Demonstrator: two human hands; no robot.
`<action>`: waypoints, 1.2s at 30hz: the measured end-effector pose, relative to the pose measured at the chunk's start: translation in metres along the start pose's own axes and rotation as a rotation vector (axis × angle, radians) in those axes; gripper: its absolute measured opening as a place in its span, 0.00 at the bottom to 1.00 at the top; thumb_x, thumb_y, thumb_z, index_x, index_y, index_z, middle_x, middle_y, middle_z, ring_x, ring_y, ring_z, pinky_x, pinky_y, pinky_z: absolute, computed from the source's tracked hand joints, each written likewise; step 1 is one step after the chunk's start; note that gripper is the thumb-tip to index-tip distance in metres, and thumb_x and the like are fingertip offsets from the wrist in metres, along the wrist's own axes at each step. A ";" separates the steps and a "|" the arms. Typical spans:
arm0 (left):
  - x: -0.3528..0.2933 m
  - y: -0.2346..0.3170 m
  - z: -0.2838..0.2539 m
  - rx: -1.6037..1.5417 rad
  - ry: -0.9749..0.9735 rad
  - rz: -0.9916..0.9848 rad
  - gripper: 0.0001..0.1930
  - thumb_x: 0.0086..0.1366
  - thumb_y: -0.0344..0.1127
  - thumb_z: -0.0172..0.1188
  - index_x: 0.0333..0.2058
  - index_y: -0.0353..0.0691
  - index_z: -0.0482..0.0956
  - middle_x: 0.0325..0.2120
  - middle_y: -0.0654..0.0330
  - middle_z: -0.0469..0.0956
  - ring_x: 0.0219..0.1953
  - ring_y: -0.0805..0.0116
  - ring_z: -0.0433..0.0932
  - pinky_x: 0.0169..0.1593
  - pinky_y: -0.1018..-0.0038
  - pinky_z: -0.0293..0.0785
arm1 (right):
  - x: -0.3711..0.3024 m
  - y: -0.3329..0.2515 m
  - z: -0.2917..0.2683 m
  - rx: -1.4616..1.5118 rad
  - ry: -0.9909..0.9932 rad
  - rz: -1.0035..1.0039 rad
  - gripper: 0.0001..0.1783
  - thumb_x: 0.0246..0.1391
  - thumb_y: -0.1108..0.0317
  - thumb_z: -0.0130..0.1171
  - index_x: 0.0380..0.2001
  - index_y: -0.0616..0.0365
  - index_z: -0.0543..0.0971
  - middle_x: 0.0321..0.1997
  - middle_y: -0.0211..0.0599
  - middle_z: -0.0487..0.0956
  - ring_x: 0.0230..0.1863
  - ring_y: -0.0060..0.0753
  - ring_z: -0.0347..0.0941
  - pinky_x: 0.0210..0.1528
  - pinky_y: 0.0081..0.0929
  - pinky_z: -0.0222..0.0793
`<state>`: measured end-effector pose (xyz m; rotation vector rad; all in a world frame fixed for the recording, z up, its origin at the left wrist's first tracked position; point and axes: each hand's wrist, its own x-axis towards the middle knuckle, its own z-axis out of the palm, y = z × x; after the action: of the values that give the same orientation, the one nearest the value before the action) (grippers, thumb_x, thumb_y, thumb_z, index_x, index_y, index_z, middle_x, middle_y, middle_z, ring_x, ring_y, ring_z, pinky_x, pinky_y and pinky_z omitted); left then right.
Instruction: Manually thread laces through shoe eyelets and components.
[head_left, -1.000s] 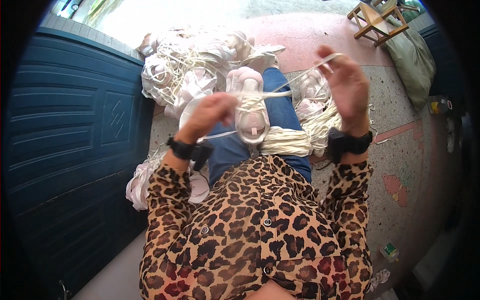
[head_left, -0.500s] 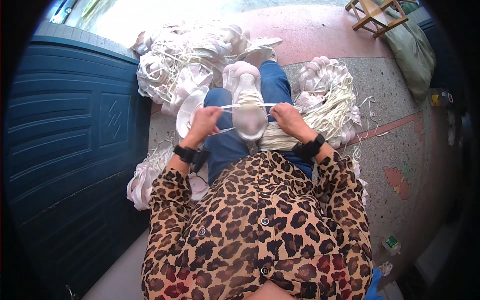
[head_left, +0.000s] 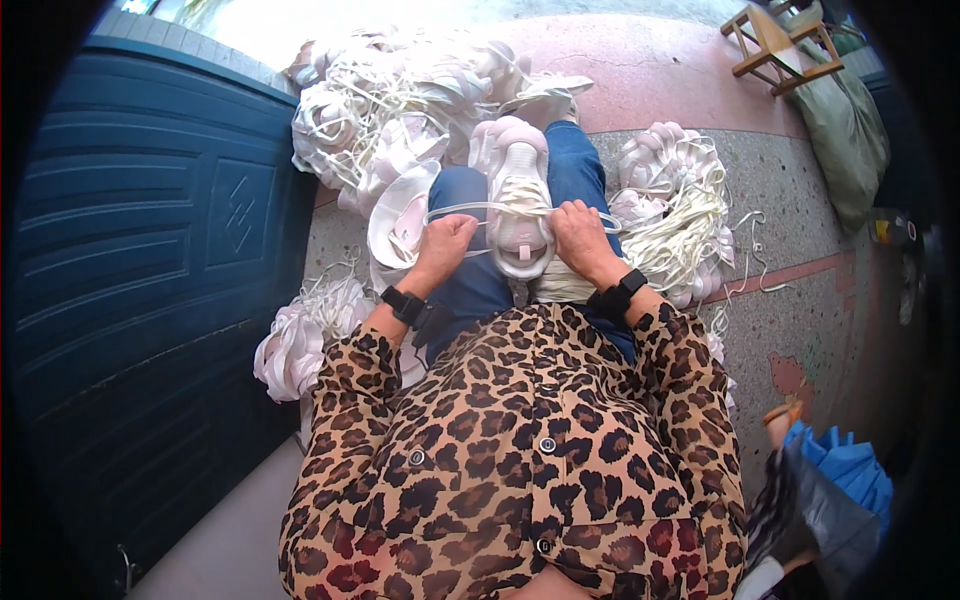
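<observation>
A pale pink and white sneaker (head_left: 521,228) rests between my knees. Its cream shoelace (head_left: 480,206) runs through the eyelets, and loose loops stick out at both sides. My left hand (head_left: 450,240) is closed on the lace left of the shoe. Close against the shoe's right side, my right hand (head_left: 582,235) pinches the lace there, its fingertips partly hidden. Another pale shoe part (head_left: 405,222) lies beside my left leg.
Heaps of pale shoe uppers with laces lie ahead left (head_left: 385,110) and right (head_left: 680,210). A smaller heap (head_left: 305,345) sits by the blue door (head_left: 170,200). A wooden stool (head_left: 780,50) stands far right. A person with a blue bundle (head_left: 845,470) is at lower right.
My hands have come closer to the shoe, and the lace, stretched taut before, now bows into loops. A person with a blue bundle has come into view at lower right.
</observation>
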<state>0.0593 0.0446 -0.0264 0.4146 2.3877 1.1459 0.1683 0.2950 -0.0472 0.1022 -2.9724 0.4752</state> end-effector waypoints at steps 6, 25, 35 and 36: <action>0.000 0.007 0.009 0.083 0.026 0.060 0.14 0.70 0.39 0.57 0.38 0.31 0.83 0.27 0.50 0.84 0.32 0.62 0.83 0.39 0.68 0.76 | 0.007 -0.005 -0.013 -0.180 0.010 -0.185 0.03 0.49 0.70 0.56 0.27 0.54 0.78 0.30 0.35 0.76 0.40 0.38 0.73 0.44 0.36 0.62; -0.011 0.051 0.009 0.608 0.011 0.309 0.14 0.64 0.43 0.64 0.39 0.38 0.81 0.31 0.50 0.79 0.32 0.46 0.82 0.36 0.55 0.78 | 0.005 -0.018 -0.038 -0.103 0.052 0.054 0.13 0.50 0.54 0.68 0.25 0.51 0.83 0.29 0.30 0.78 0.40 0.36 0.71 0.44 0.39 0.60; 0.003 0.041 0.038 0.815 -0.004 0.546 0.05 0.58 0.32 0.60 0.33 0.39 0.79 0.28 0.53 0.78 0.28 0.53 0.84 0.26 0.64 0.81 | 0.001 0.001 -0.018 0.017 0.040 -0.100 0.04 0.50 0.68 0.61 0.30 0.56 0.79 0.31 0.37 0.80 0.41 0.42 0.74 0.45 0.37 0.67; 0.004 0.043 0.040 0.885 -0.029 0.578 0.05 0.58 0.31 0.60 0.33 0.39 0.79 0.28 0.54 0.78 0.28 0.56 0.84 0.25 0.66 0.80 | 0.006 -0.005 -0.021 -0.066 0.019 -0.137 0.03 0.49 0.69 0.60 0.28 0.55 0.79 0.30 0.36 0.80 0.42 0.41 0.74 0.44 0.36 0.66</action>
<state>0.0794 0.0986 -0.0152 1.4527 2.7107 0.1670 0.1657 0.2970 -0.0249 0.2906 -2.9337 0.3594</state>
